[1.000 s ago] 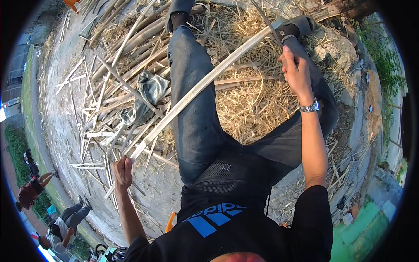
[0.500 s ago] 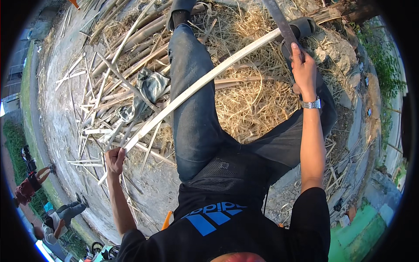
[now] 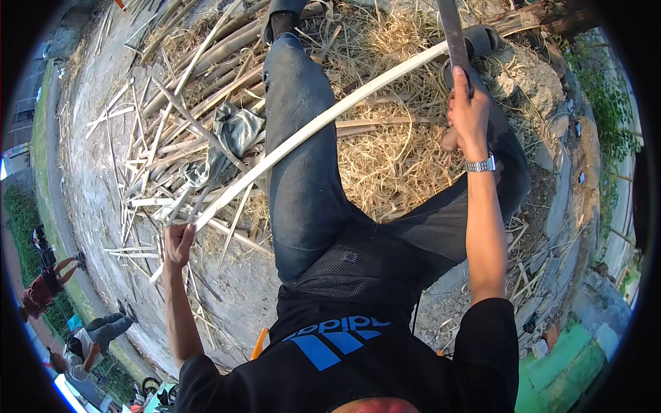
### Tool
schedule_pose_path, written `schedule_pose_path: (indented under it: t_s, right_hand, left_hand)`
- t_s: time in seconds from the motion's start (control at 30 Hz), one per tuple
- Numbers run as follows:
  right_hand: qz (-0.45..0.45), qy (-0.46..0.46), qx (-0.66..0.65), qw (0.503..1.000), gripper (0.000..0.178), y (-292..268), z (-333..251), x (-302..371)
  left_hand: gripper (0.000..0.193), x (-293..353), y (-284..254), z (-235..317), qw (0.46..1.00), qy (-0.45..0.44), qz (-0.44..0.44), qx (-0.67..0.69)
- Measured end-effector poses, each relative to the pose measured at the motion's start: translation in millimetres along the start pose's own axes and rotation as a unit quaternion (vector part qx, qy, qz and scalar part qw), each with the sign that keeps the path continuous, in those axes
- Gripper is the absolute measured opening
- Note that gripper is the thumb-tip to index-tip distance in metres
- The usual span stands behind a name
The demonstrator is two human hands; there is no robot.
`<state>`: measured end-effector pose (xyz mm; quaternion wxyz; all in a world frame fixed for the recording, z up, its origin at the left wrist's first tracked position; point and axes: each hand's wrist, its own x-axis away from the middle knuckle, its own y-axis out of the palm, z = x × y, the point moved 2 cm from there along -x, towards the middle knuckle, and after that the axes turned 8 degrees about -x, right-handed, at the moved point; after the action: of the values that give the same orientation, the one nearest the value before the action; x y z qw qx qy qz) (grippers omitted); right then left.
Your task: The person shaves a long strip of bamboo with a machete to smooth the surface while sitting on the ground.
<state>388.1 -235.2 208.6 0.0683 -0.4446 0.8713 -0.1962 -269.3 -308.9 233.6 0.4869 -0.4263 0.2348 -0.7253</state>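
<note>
My left hand [image 3: 179,245] is closed round the near end of a long pale bamboo strip [image 3: 310,131]. The strip slants across my left thigh, and its far end meets the blade by my right shoe. In my right hand [image 3: 470,113] is a machete [image 3: 452,34], its dark blade pointing away from me and my index finger laid along it. The rounded butt of its brown handle shows below the fist; the palm hides the rest.
Curly shavings [image 3: 385,168] cover the ground between my legs. To the left lies a heap of split strips and poles [image 3: 206,76] with a grey-green cloth [image 3: 237,129] on it. Rubble [image 3: 537,86] borders the right. Two people [image 3: 93,341] are at the far left.
The blade has swung to the right and stands more upright, while my right hand has shifted slightly left. My left hand and the strip have edged a little away from me.
</note>
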Motion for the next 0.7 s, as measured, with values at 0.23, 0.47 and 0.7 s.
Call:
schedule_pose_path:
  t_s: [0.23, 0.47, 0.7]
  right_hand:
    - [-0.06, -0.009, -0.036, 0.997, 0.061, 0, 3, 27]
    - [-0.103, -0.006, -0.048, 0.994, 0.058, 33, -4, 65]
    - [-0.047, 0.1, -0.18, 0.977, 0.059, 27, -24, 50]
  left_hand:
    - [0.056, 20, -11, -2, 1.0, -0.019, 0.014, -0.001]
    - [0.056, 2, 7, 0, 1.0, 0.008, 0.015, 0.008]
    - [0.055, -20, 15, 13, 0.999, 0.024, -0.002, 0.022]
